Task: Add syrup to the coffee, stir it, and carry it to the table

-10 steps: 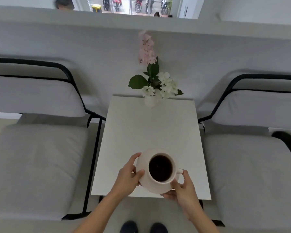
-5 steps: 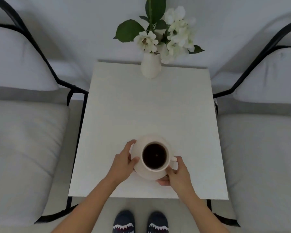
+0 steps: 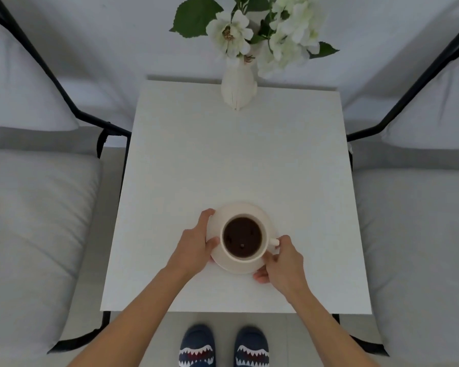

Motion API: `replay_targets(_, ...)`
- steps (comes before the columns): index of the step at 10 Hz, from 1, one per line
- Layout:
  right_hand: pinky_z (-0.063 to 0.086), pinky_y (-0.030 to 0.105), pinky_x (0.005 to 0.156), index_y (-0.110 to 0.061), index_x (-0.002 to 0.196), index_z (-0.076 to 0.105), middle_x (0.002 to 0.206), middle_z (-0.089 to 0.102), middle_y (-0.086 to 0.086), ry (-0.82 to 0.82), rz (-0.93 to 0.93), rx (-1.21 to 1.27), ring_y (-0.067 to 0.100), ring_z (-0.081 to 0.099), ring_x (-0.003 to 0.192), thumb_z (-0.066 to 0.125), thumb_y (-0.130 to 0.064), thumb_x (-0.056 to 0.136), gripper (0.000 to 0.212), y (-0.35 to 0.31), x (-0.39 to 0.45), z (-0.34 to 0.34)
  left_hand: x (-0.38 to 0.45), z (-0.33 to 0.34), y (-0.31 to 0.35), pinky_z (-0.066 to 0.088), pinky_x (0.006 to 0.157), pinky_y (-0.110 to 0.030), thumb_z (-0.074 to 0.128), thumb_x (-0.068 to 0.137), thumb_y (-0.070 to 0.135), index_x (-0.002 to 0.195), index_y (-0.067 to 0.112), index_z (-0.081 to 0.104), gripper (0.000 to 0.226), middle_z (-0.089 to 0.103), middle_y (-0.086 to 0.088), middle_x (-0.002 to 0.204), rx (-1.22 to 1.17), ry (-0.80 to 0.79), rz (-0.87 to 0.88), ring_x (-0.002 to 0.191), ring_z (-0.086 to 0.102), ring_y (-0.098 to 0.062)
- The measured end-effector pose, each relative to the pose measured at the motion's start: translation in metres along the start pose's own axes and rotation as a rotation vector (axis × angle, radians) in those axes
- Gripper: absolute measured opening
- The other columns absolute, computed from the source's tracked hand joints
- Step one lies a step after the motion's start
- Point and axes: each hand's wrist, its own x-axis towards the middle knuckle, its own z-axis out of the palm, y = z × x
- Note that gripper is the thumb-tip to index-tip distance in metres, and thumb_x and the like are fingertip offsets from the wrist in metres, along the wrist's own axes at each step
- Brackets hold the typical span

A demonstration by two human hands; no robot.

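Head view looks straight down on a white square table (image 3: pixel 239 160), where a cream cup (image 3: pixel 242 239) full of dark coffee (image 3: pixel 241 238) sits on a matching saucer (image 3: pixel 249 210) toward the near edge, roughly centred left to right. Both hands are on the crockery. The left hand (image 3: pixel 194 245) curls around the saucer's left rim, thumb lying on top of it; the right hand (image 3: pixel 284 263) closes on the near-right rim, with its fingers just beside the small cup handle (image 3: pixel 274 242). Whether the saucer already rests on the tabletop or hangs just above it, I cannot tell.

Cup and saucer look like glazed ceramic: stiff, fairly light, smooth enough to slip, and breakable if knocked. The cup stands loose on the saucer and is filled high, so tilting would likely slop coffee; holding the saucer level by opposite rims seems the safest hold.

A white vase (image 3: pixel 237 87) of flowers stands at the far edge, well apart. No brand, label or writing is readable on anything here.
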Motion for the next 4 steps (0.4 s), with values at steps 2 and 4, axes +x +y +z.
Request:
replay_targets(2, 0.056, 0.026, 0.04, -0.01, 0.09, 0.04, 0.097, 0.063, 0.032, 0.032, 0.006, -0.058, 0.029, 0.063, 0.053, 0.052, -0.005, 0.1, 0.016, -0.002, 0.003, 0.001, -0.001, -0.004, 0.014, 0.061, 0.067, -0.037, 0.049, 0.101, 0.02, 0.147, 0.029, 0.018, 0.056, 0.063, -0.005, 0.073, 0.148, -0.058, -0.032, 0.064, 0.072, -0.027)
replay_targets(4, 0.052, 0.026, 0.04, -0.013, 0.089, 0.043, 0.099, 0.064, 0.029, 0.012, 0.037, -0.137, 0.029, 0.06, 0.064, 0.059, -0.016, 0.099, 0.019, -0.011, -0.002, -0.011, -0.004, -0.005, 0.013, 0.051, 0.061, -0.037, 0.045, 0.103, 0.03, 0.151, 0.024, 0.017, 0.056, 0.056, -0.001, 0.071, 0.317, 0.04, -0.006, 0.061, 0.058, -0.024)
